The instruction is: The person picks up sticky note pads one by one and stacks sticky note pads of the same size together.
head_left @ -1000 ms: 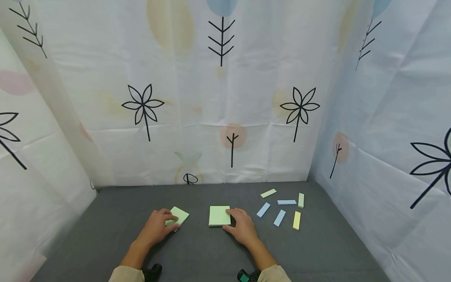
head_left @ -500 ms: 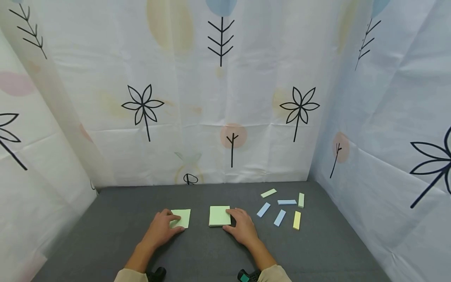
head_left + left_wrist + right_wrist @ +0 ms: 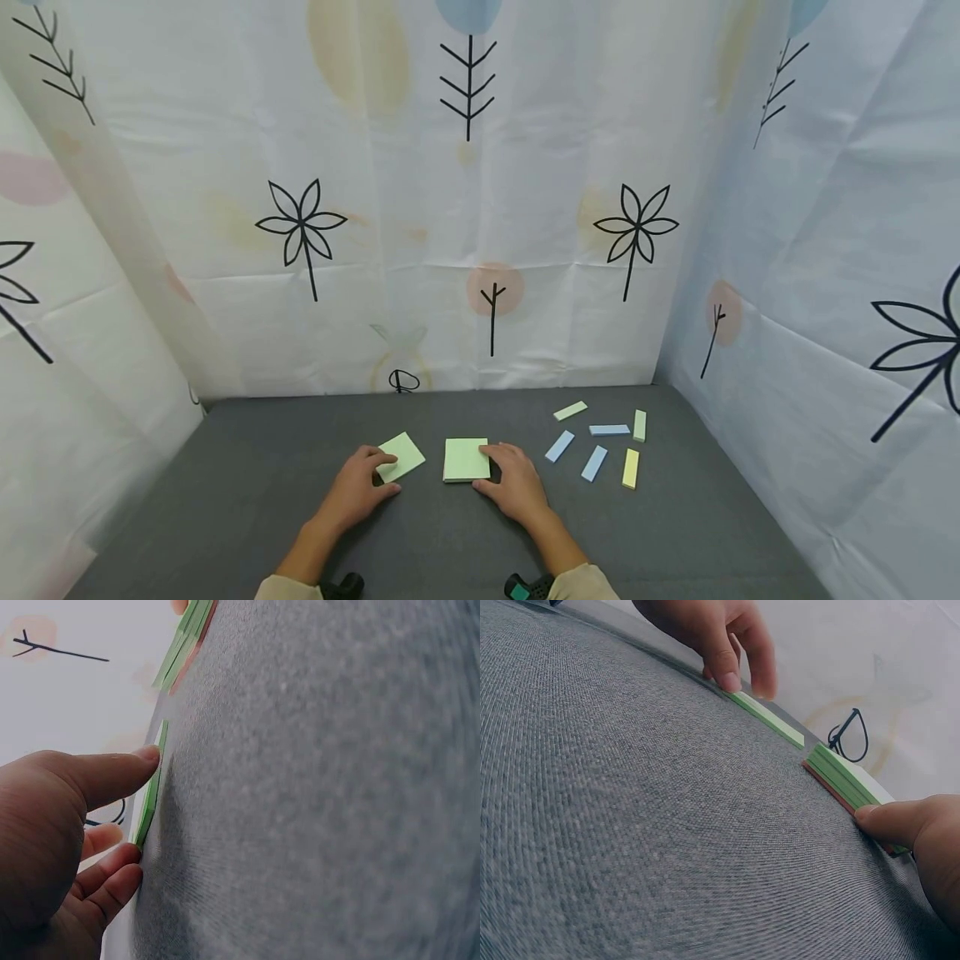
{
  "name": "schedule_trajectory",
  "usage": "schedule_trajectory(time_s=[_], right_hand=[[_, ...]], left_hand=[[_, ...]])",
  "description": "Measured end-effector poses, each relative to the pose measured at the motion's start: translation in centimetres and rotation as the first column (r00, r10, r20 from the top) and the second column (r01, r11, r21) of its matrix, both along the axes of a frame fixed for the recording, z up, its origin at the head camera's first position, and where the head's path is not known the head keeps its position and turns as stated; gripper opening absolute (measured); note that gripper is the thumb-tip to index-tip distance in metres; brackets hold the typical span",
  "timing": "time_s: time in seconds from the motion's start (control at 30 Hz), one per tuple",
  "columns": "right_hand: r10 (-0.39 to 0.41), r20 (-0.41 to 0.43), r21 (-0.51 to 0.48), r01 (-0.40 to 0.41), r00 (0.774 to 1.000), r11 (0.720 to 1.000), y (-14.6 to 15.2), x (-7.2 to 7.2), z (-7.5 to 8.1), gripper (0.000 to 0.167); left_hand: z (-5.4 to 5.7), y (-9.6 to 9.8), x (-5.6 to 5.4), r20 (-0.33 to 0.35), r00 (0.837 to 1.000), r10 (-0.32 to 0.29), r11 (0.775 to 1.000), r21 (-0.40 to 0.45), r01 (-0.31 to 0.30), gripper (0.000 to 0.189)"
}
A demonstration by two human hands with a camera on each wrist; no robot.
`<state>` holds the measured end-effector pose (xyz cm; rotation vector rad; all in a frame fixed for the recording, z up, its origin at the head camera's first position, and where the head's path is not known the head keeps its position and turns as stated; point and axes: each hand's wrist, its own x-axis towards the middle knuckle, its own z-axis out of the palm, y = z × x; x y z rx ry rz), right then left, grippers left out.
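Observation:
A thin pale green sticky note pad (image 3: pixel 403 454) lies turned at an angle on the grey table. My left hand (image 3: pixel 358 485) holds its left side between thumb and fingers; in the left wrist view, the thumb and fingers touch the edge of the green pad (image 3: pixel 152 802). To its right sits a thicker green sticky note stack (image 3: pixel 463 460), squared to the table. My right hand (image 3: pixel 516 483) grips that stack's right side, thumb at the near edge. Seen from the right wrist, the stack (image 3: pixel 844 774) shows several green layers above a reddish bottom layer.
Several small narrow strips lie on the right of the table (image 3: pixel 480 542): green strips (image 3: pixel 640 426), blue strips (image 3: pixel 595 464) and a yellow strip (image 3: pixel 631 469). White printed cloth (image 3: pixel 420 208) hangs behind and on both sides.
My left hand has moved to the right with the thin sticky note pad, nearer the stack. The pad has turned between my fingers. My right hand stays on the stack.

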<state>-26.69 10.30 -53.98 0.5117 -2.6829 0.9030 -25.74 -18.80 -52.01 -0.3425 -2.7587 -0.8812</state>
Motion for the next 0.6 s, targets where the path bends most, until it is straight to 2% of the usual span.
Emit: schedule_trajectory(time_s=[0.2, 0.33, 0.43, 0.6], right_hand=[[0.000, -0.013, 0.004, 0.000, 1.000, 1.000, 0.0, 0.0, 0.0, 0.055], [-0.004, -0.019, 0.005, 0.004, 1.000, 1.000, 0.0, -0.1, -0.1, 0.055], [0.001, -0.023, 0.003, 0.000, 1.000, 1.000, 0.0, -0.1, -0.1, 0.055], [0.007, -0.021, 0.003, -0.007, 1.000, 1.000, 0.0, -0.1, -0.2, 0.056]], left_hand=[[0.0, 0.1, -0.3, -0.040, 0.999, 0.003, 1.000, -0.018, -0.004, 0.038], [0.0, -0.1, -0.8, -0.141, 0.990, -0.027, 0.993, -0.122, 0.010, 0.037], [0.2, -0.1, -1.2, -0.178, 0.982, -0.060, 0.983, -0.183, 0.027, 0.036], [0.2, -0.4, -1.7, -0.138, 0.986, -0.096, 0.975, -0.214, 0.065, 0.036]])
